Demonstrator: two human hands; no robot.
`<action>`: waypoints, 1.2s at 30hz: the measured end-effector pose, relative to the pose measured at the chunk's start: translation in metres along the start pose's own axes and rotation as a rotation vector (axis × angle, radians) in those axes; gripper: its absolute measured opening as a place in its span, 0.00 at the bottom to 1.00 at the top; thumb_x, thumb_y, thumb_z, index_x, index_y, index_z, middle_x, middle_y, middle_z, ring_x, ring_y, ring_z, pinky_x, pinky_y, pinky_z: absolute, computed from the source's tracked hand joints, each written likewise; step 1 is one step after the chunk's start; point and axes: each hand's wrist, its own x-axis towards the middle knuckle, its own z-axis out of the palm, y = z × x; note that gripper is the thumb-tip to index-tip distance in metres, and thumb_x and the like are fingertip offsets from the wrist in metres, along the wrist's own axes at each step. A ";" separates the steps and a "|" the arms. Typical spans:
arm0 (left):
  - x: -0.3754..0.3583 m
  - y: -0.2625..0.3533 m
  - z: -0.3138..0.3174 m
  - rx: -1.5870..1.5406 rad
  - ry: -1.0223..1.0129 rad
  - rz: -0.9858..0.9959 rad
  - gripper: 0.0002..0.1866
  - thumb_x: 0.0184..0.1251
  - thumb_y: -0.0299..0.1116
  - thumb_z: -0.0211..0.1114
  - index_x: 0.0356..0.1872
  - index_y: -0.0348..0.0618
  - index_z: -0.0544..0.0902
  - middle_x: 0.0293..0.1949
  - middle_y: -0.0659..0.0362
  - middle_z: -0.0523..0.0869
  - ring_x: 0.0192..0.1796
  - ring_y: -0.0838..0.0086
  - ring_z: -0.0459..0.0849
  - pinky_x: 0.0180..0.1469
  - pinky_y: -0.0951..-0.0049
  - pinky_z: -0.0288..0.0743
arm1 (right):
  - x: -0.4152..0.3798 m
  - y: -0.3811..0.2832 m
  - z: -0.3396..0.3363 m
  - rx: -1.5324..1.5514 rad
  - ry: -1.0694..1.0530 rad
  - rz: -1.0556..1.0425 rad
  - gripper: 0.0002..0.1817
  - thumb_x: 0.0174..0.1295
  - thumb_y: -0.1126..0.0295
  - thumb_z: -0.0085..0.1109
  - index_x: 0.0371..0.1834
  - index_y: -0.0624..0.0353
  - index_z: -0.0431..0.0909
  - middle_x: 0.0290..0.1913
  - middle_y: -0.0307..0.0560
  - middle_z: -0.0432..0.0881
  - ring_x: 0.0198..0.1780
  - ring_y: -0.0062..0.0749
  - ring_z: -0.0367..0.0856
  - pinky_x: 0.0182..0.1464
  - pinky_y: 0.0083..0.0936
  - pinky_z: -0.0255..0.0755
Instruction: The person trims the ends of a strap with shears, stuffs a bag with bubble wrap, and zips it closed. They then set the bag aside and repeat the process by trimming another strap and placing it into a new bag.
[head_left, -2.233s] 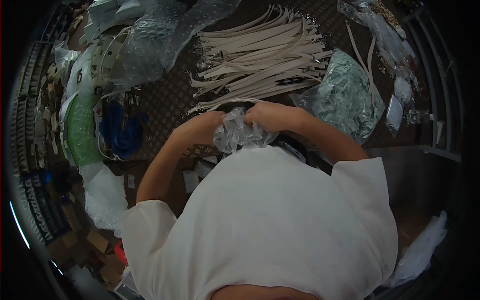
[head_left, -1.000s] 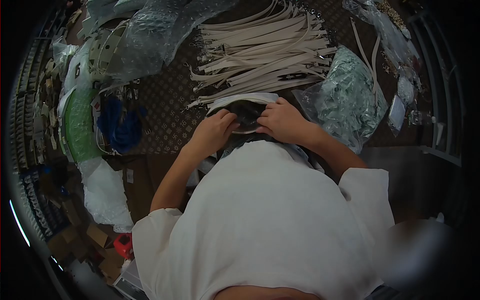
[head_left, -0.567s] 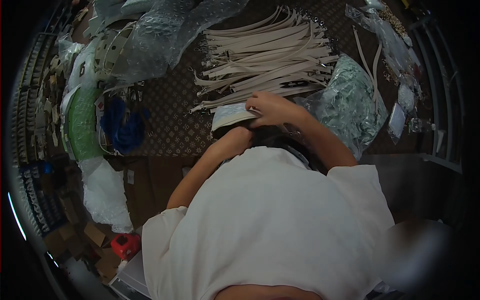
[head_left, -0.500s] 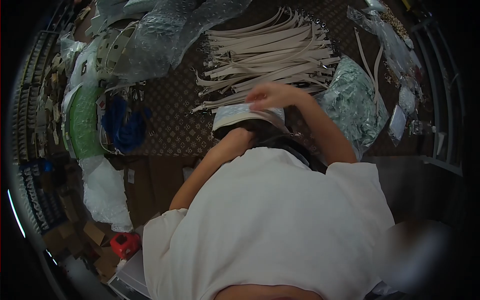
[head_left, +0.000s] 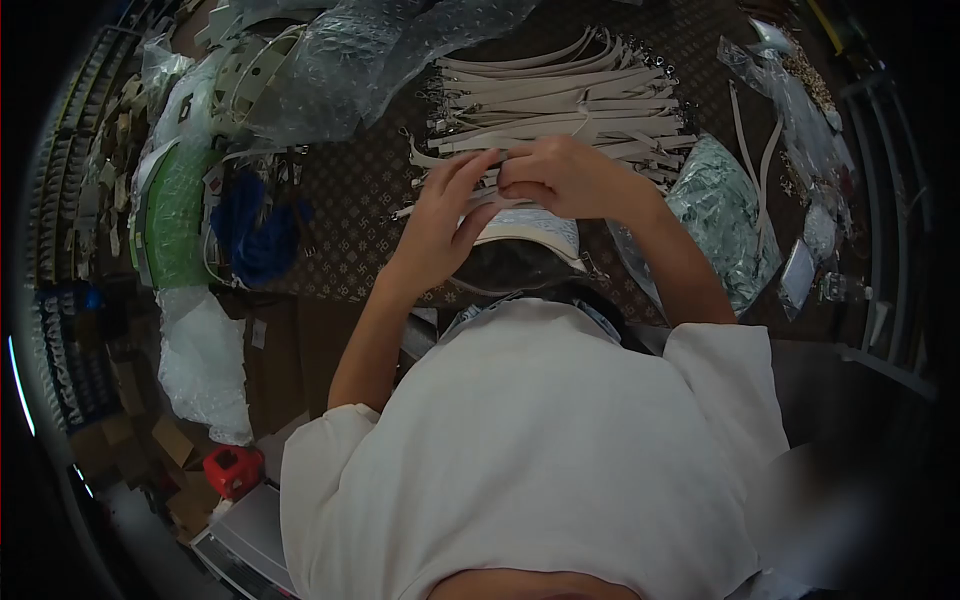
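A pale bag (head_left: 528, 227) with a light trim and a dark opening lies in front of my body. Over its far edge, my left hand (head_left: 440, 215) has its fingers stretched out and its thumb apart, with the fingertips meeting those of my right hand. Curled fingers close my right hand (head_left: 565, 180) around something small that I cannot make out. Just beyond both hands lies a pile of cream straps (head_left: 560, 95) with metal clasps, its near part hidden by my fingers.
Right of the straps is a clear plastic bag (head_left: 725, 215) of pale green pieces. A blue bundle (head_left: 255, 230) and a green wrapped sheet (head_left: 180, 225) lie left. Bubble wrap (head_left: 340, 75) covers the back left. A red object (head_left: 233, 470) sits low left.
My left hand has come out of the bag's opening and moved up to meet my right hand. The right hand has shifted slightly right and its fingers have curled. The view has shifted slightly.
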 end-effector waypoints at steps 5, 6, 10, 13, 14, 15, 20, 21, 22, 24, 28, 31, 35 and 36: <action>0.005 -0.001 -0.044 -0.507 -0.678 -0.490 0.08 0.66 0.27 0.52 0.37 0.33 0.77 0.19 0.62 0.75 0.20 0.83 0.71 0.23 0.84 0.65 | -0.016 -0.015 -0.056 0.199 0.098 0.216 0.04 0.53 0.73 0.58 0.26 0.61 0.76 0.21 0.40 0.72 0.20 0.26 0.68 0.22 0.24 0.59; 0.003 0.002 -0.050 -0.579 -0.668 -0.551 0.09 0.67 0.28 0.51 0.37 0.34 0.78 0.17 0.64 0.73 0.19 0.85 0.68 0.22 0.84 0.63 | -0.026 -0.013 -0.062 0.230 0.122 0.361 0.05 0.55 0.73 0.58 0.25 0.62 0.76 0.20 0.37 0.71 0.19 0.20 0.66 0.21 0.20 0.56; -0.006 0.013 -0.066 -0.663 -0.667 -0.602 0.08 0.66 0.27 0.53 0.37 0.33 0.78 0.19 0.63 0.75 0.20 0.85 0.70 0.23 0.84 0.64 | -0.054 -0.007 -0.072 0.304 0.254 0.439 0.10 0.55 0.69 0.61 0.21 0.62 0.76 0.15 0.31 0.67 0.19 0.12 0.60 0.21 0.15 0.53; -0.012 0.013 -0.074 -0.731 -0.632 -0.605 0.07 0.66 0.28 0.54 0.37 0.34 0.79 0.20 0.64 0.77 0.21 0.86 0.70 0.24 0.84 0.65 | -0.070 -0.002 -0.072 0.349 0.358 0.453 0.10 0.54 0.70 0.62 0.21 0.63 0.76 0.16 0.31 0.67 0.19 0.12 0.61 0.21 0.15 0.52; -0.012 0.014 -0.077 -0.731 -0.648 -0.617 0.08 0.65 0.26 0.53 0.38 0.33 0.78 0.21 0.63 0.77 0.22 0.85 0.70 0.24 0.85 0.64 | -0.073 -0.002 -0.071 0.352 0.364 0.468 0.10 0.55 0.70 0.61 0.20 0.63 0.75 0.16 0.31 0.67 0.20 0.12 0.61 0.22 0.15 0.51; -0.012 0.015 -0.079 -0.731 -0.664 -0.627 0.09 0.64 0.24 0.52 0.40 0.31 0.78 0.21 0.61 0.77 0.22 0.85 0.70 0.25 0.85 0.64 | -0.076 -0.003 -0.070 0.353 0.371 0.482 0.11 0.55 0.70 0.61 0.19 0.63 0.74 0.17 0.31 0.67 0.21 0.12 0.61 0.22 0.15 0.51; -0.015 0.023 -0.077 -0.830 -0.644 -0.581 0.09 0.65 0.24 0.50 0.39 0.31 0.78 0.21 0.62 0.76 0.20 0.86 0.68 0.23 0.85 0.61 | -0.082 -0.001 -0.074 0.420 0.333 0.506 0.09 0.55 0.71 0.60 0.21 0.63 0.75 0.18 0.30 0.67 0.23 0.12 0.62 0.23 0.14 0.52; -0.014 0.024 -0.076 -0.868 -0.652 -0.588 0.09 0.65 0.24 0.50 0.37 0.32 0.78 0.20 0.63 0.76 0.19 0.86 0.66 0.22 0.85 0.59 | -0.082 -0.001 -0.075 0.426 0.326 0.492 0.07 0.54 0.72 0.61 0.23 0.63 0.75 0.19 0.30 0.68 0.23 0.12 0.62 0.23 0.14 0.53; -0.015 0.022 -0.077 -0.870 -0.652 -0.584 0.09 0.65 0.24 0.50 0.37 0.32 0.78 0.20 0.63 0.76 0.19 0.86 0.66 0.22 0.85 0.59 | -0.081 -0.001 -0.074 0.422 0.325 0.492 0.07 0.54 0.72 0.61 0.23 0.63 0.75 0.19 0.30 0.68 0.23 0.12 0.62 0.23 0.14 0.53; -0.015 0.009 -0.081 -1.065 -0.667 -0.733 0.10 0.68 0.29 0.49 0.35 0.34 0.76 0.17 0.65 0.70 0.17 0.87 0.63 0.19 0.84 0.56 | -0.077 -0.005 -0.070 0.670 0.288 0.362 0.06 0.51 0.73 0.64 0.28 0.64 0.78 0.21 0.32 0.69 0.23 0.13 0.62 0.24 0.14 0.55; -0.018 -0.030 -0.091 -1.841 -0.395 -0.625 0.10 0.70 0.29 0.46 0.40 0.34 0.75 0.15 0.67 0.65 0.16 0.86 0.59 0.20 0.84 0.52 | -0.065 -0.015 -0.058 0.304 0.350 0.341 0.11 0.49 0.71 0.65 0.34 0.63 0.79 0.23 0.34 0.71 0.23 0.14 0.64 0.24 0.14 0.57; -0.006 -0.032 -0.108 -2.255 0.037 -0.557 0.10 0.70 0.28 0.44 0.43 0.34 0.72 0.17 0.66 0.66 0.18 0.84 0.62 0.22 0.83 0.56 | -0.061 -0.019 -0.051 -0.048 0.357 0.530 0.10 0.51 0.70 0.63 0.35 0.63 0.79 0.23 0.36 0.73 0.23 0.16 0.68 0.24 0.15 0.59; 0.008 -0.012 -0.093 -2.127 0.500 -0.363 0.14 0.69 0.27 0.45 0.52 0.33 0.68 0.26 0.62 0.73 0.29 0.77 0.71 0.33 0.78 0.64 | -0.052 -0.038 -0.018 0.249 0.055 0.681 0.09 0.60 0.67 0.55 0.30 0.62 0.78 0.20 0.36 0.71 0.19 0.16 0.66 0.22 0.17 0.62; 0.012 -0.003 -0.077 -1.918 0.583 -0.285 0.16 0.69 0.26 0.46 0.56 0.33 0.65 0.30 0.61 0.75 0.34 0.74 0.73 0.37 0.75 0.66 | -0.047 -0.049 -0.010 0.682 -0.170 0.870 0.12 0.63 0.65 0.52 0.28 0.62 0.78 0.18 0.35 0.70 0.17 0.15 0.64 0.22 0.17 0.62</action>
